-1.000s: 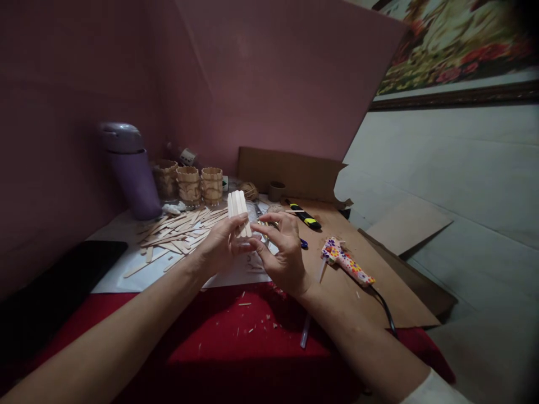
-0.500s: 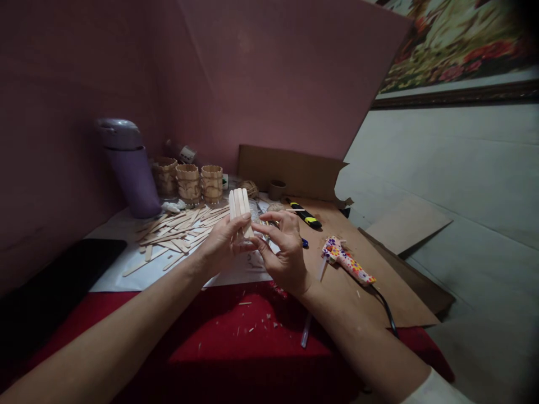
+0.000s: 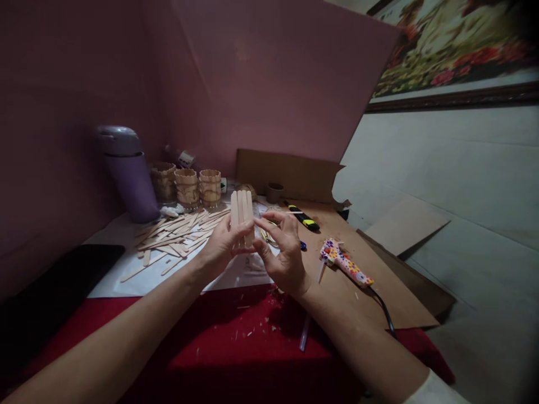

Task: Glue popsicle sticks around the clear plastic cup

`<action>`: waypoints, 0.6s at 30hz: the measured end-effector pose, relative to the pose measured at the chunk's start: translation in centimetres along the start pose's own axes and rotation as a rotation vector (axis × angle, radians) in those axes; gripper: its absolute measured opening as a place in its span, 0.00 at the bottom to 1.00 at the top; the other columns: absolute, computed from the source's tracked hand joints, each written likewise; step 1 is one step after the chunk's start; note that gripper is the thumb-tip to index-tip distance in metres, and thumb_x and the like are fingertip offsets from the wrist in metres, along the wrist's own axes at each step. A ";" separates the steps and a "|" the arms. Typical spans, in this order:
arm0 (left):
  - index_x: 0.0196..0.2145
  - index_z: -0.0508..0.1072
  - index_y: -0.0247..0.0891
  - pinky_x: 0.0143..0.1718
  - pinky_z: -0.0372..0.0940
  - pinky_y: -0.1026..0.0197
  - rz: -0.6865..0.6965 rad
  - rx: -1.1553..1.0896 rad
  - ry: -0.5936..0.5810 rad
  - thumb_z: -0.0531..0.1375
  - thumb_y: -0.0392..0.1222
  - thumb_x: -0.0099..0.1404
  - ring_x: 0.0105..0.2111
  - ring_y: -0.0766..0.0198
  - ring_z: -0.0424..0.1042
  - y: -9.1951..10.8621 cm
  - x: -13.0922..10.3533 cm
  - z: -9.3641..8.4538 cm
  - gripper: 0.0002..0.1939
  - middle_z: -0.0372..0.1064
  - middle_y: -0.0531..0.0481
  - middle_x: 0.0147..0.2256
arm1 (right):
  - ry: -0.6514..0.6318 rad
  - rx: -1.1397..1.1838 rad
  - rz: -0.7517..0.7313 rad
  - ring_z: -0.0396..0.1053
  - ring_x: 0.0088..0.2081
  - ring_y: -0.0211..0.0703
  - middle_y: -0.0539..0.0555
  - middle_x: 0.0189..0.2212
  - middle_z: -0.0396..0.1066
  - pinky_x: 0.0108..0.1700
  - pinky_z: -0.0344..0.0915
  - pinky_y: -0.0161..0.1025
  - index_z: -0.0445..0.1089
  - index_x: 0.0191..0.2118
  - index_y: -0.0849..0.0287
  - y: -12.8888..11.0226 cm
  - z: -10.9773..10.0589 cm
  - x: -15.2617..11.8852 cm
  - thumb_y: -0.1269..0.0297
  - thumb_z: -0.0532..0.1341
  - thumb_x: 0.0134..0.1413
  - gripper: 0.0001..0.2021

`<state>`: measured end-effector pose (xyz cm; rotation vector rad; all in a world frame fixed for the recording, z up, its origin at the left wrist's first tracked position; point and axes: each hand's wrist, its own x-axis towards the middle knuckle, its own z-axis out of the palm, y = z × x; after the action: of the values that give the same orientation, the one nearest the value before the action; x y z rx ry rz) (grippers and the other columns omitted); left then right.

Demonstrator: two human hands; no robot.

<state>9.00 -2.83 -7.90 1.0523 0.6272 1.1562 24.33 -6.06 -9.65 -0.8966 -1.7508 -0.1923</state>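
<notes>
Several pale wooden craft sticks (image 3: 241, 207) stand upright side by side in front of me. My left hand (image 3: 223, 244) is closed round their lower left part, with the thumb lying across the front. My right hand (image 3: 281, 249) is at their right edge, its index finger and thumb close to the lower part of the sticks and its other fingers raised and bent. Whether the right fingertips grip the sticks or only touch them is too small to tell. Behind the hands lies a clear plastic thing, mostly hidden. A loose pile of craft sticks (image 3: 177, 238) lies to the left on white paper.
A purple bottle (image 3: 132, 185) and stick-covered cups (image 3: 186, 188) stand at the back left. On the cardboard (image 3: 379, 297) at the right lie a flowered glue gun (image 3: 346, 264) and a black-and-yellow cutter (image 3: 309, 220). A dark flat object (image 3: 92, 264) is at the left.
The sticks have turned slightly more upright and face me more squarely. My left thumb has shifted a little across them. The whole view has tilted slightly.
</notes>
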 end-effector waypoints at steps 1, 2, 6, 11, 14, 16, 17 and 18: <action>0.48 0.72 0.39 0.31 0.73 0.61 0.005 0.003 -0.014 0.74 0.47 0.55 0.34 0.62 0.75 -0.1 0.0 0.0 0.26 0.74 0.47 0.43 | 0.004 0.018 0.007 0.65 0.55 0.55 0.59 0.52 0.69 0.59 0.63 0.59 0.75 0.54 0.51 0.0 0.0 0.0 0.61 0.61 0.64 0.15; 0.48 0.72 0.40 0.31 0.73 0.61 0.007 0.006 -0.029 0.74 0.48 0.55 0.34 0.63 0.75 -0.2 0.0 -0.1 0.27 0.74 0.47 0.43 | 0.010 0.034 0.014 0.65 0.55 0.54 0.59 0.52 0.68 0.59 0.63 0.59 0.75 0.54 0.51 0.0 0.0 0.0 0.61 0.60 0.65 0.15; 0.49 0.72 0.40 0.33 0.74 0.59 0.004 0.017 -0.046 0.74 0.48 0.54 0.38 0.59 0.75 -0.2 0.0 -0.1 0.27 0.74 0.44 0.47 | 0.012 0.070 0.045 0.66 0.56 0.53 0.58 0.52 0.68 0.59 0.65 0.58 0.76 0.53 0.50 -0.1 0.0 -0.1 0.59 0.57 0.68 0.14; 0.49 0.73 0.40 0.34 0.75 0.57 0.004 0.027 -0.049 0.74 0.48 0.55 0.40 0.57 0.75 -0.2 -0.1 -0.1 0.27 0.74 0.44 0.48 | 0.018 0.122 0.059 0.66 0.56 0.52 0.59 0.52 0.68 0.60 0.65 0.57 0.77 0.51 0.52 -0.1 0.0 -0.1 0.58 0.56 0.69 0.14; 0.49 0.72 0.40 0.34 0.77 0.54 -0.007 0.032 -0.063 0.74 0.48 0.55 0.41 0.57 0.75 -0.2 -0.2 0.0 0.27 0.73 0.44 0.48 | 0.028 0.132 0.092 0.67 0.56 0.51 0.58 0.51 0.69 0.60 0.65 0.57 0.77 0.51 0.50 0.1 0.0 0.0 0.56 0.55 0.70 0.15; 0.49 0.72 0.40 0.34 0.77 0.53 -0.020 0.031 -0.065 0.74 0.48 0.55 0.40 0.57 0.75 -0.2 -0.1 0.0 0.27 0.73 0.44 0.46 | 0.042 0.130 0.116 0.67 0.55 0.51 0.58 0.51 0.69 0.60 0.65 0.57 0.77 0.50 0.50 0.2 0.1 0.0 0.54 0.54 0.71 0.16; 0.49 0.72 0.39 0.34 0.77 0.53 -0.024 0.029 -0.063 0.74 0.48 0.54 0.39 0.57 0.75 -0.3 -0.1 0.0 0.28 0.73 0.44 0.46 | 0.047 0.129 0.121 0.67 0.55 0.51 0.58 0.51 0.69 0.60 0.65 0.57 0.77 0.50 0.51 0.3 0.1 0.0 0.54 0.54 0.71 0.16; 0.49 0.72 0.39 0.34 0.77 0.53 -0.026 0.027 -0.062 0.74 0.48 0.54 0.38 0.57 0.75 -0.3 -0.1 0.0 0.28 0.73 0.44 0.45 | 0.051 0.128 0.121 0.67 0.55 0.51 0.58 0.51 0.69 0.60 0.65 0.57 0.77 0.50 0.51 0.3 0.2 0.0 0.53 0.54 0.71 0.16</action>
<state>9.08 -2.90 -8.20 1.0955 0.6075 1.0909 24.41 -5.78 -9.82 -0.8930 -1.6370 -0.0233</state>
